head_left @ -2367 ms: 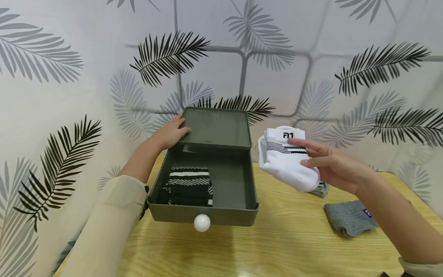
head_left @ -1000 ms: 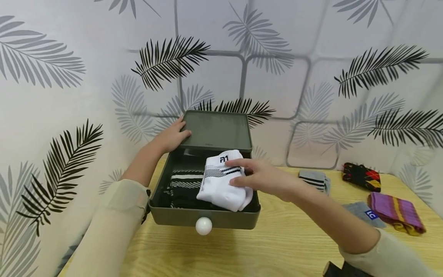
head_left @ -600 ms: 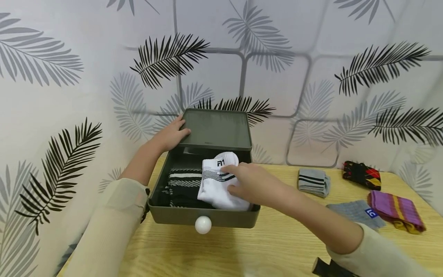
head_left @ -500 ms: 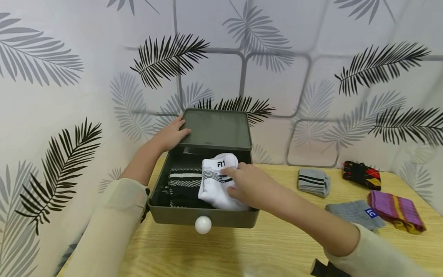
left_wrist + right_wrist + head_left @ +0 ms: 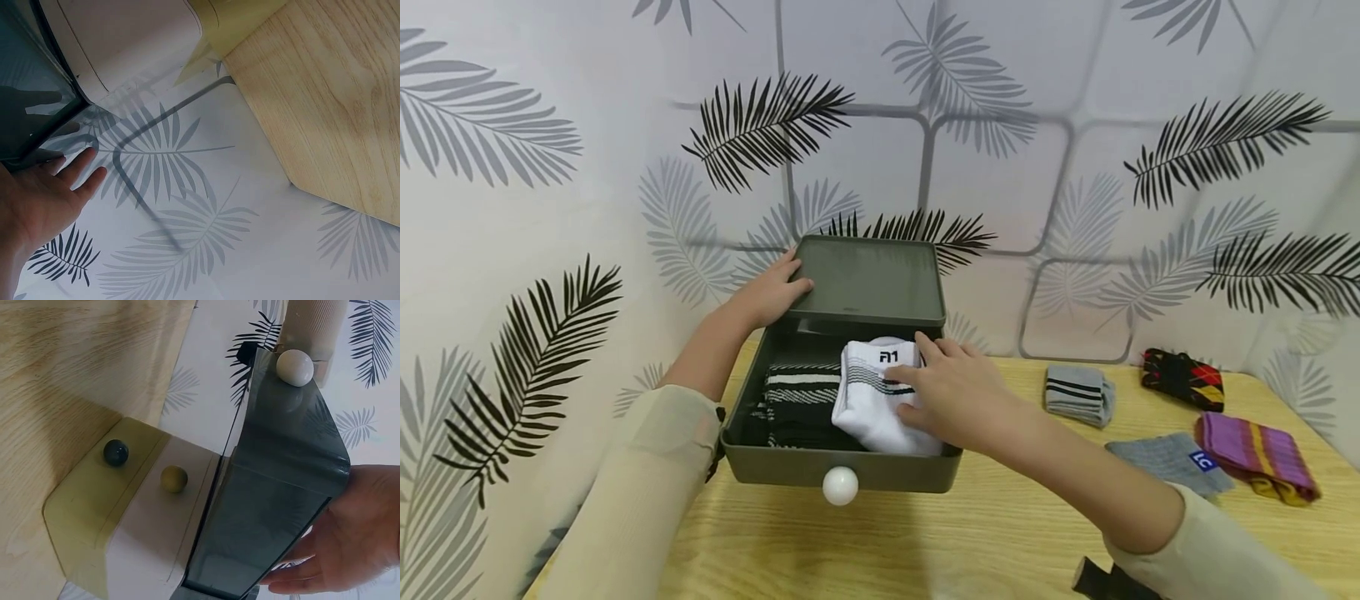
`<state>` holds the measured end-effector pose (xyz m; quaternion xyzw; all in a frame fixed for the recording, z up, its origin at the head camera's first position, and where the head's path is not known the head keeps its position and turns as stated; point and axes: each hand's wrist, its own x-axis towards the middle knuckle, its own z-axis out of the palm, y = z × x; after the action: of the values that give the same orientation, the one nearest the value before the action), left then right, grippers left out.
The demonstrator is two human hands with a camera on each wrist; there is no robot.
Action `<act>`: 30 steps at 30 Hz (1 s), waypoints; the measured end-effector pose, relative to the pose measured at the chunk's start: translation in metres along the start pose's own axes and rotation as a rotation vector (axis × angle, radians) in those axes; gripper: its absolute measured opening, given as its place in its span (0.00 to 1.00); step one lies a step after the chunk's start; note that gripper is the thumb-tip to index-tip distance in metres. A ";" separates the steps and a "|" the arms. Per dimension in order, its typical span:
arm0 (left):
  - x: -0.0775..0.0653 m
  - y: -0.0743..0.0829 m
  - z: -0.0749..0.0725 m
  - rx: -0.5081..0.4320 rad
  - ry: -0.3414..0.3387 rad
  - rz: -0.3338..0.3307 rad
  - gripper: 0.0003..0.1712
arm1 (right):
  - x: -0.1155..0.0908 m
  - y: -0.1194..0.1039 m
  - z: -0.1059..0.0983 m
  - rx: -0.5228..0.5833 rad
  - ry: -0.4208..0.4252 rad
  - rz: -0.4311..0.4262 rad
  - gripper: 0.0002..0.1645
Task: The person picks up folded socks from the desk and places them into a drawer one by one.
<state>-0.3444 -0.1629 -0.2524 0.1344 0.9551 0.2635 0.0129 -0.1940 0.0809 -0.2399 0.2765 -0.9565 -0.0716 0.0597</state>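
White sock (image 5: 871, 415), earlier outside, now in the drawer (image 5: 906, 475), partly beneath the right grip (image 5: 958, 387), fingers spread.

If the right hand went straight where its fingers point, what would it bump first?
The right hand would meet the white sock first; then probably the black striped sock, though depth is unclear.
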 end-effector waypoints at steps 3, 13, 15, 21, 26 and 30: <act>0.000 0.000 0.000 0.001 -0.001 -0.001 0.36 | 0.000 0.002 0.002 0.072 0.028 0.000 0.25; 0.000 0.000 0.000 -0.005 0.007 0.008 0.36 | -0.033 -0.007 0.000 0.954 0.154 -0.252 0.13; -0.001 0.000 0.000 -0.005 0.005 0.007 0.36 | -0.042 -0.019 0.005 1.198 0.001 -0.321 0.13; 0.000 0.001 -0.001 0.000 0.005 0.009 0.36 | -0.047 -0.054 0.037 1.625 -0.571 -0.278 0.21; -0.002 0.002 -0.001 -0.014 0.006 0.004 0.36 | -0.035 -0.067 0.063 1.786 -0.743 -0.067 0.33; -0.002 0.000 0.000 -0.019 0.009 0.003 0.36 | -0.026 -0.068 0.070 1.928 -0.797 -0.049 0.37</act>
<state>-0.3425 -0.1628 -0.2527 0.1346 0.9525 0.2731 0.0095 -0.1472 0.0452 -0.3218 0.1827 -0.5527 0.6350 -0.5078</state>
